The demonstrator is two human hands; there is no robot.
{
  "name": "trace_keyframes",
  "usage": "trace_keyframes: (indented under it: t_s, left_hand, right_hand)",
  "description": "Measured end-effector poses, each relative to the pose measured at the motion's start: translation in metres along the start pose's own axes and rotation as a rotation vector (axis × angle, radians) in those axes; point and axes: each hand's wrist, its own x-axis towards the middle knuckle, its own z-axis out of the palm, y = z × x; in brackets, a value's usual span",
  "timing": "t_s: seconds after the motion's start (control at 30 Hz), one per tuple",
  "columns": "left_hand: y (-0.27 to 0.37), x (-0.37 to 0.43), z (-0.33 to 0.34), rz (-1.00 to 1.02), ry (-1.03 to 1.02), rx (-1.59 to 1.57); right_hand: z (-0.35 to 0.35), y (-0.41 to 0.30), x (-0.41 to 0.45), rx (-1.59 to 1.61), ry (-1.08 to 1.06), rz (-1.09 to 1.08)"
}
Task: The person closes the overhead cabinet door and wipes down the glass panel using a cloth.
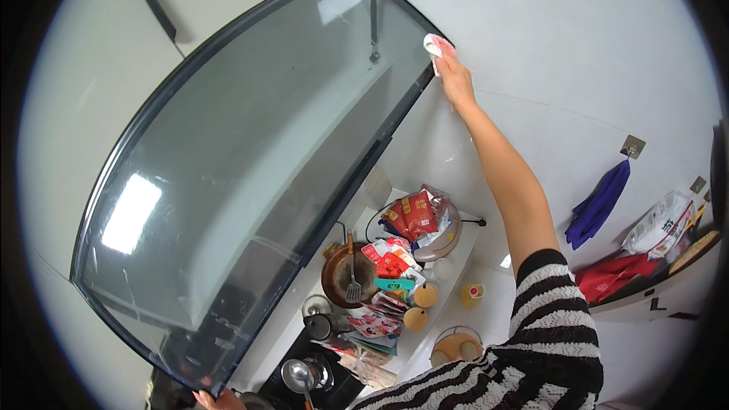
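Note:
A large dark-framed glass panel (245,102), apparently part of a range hood, slants across the view above the counter. My right hand (455,77) presses a crumpled white cloth (431,47) against the panel's far right corner. At the lower left, my left hand (223,400) holds the panel's near corner, though the frame's bottom edge cuts most of it off. Bright reflections and a few smears show on the glass. Behind it a dark support arm (373,23) is visible.
Below the panel are a gas hob (336,367) with a ladle (297,376), a wok (336,276) with a slotted turner (353,290), and a counter crowded with food packets (410,213). A purple cloth (601,205) hangs on the right wall. White cabinets (85,68) stand left.

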Motion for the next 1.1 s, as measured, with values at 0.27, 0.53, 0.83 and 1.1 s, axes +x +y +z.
trace_keyframes:
  t_s: [0.27,0.53,0.83,1.1]
  left_hand:
    - [-0.024,-0.002,-0.030,-0.089,-0.018,-0.300]
    - [-0.005,-0.005,-0.003,-0.063,-0.133,-0.324]
    - [-0.002,-0.004,-0.005,-0.047,-0.242,-0.369]
    - [-0.002,-0.002,-0.007,-0.071,-0.239,-0.328]
  right_hand:
    - [0.006,-0.071,-0.099,0.518,-0.371,-0.154]
    - [0.013,-0.084,-0.104,0.281,-0.410,-0.456]
    - [0.026,-0.085,-0.143,0.645,-0.003,-0.225]
    - [0.052,-0.132,-0.208,0.473,-0.125,-0.659]
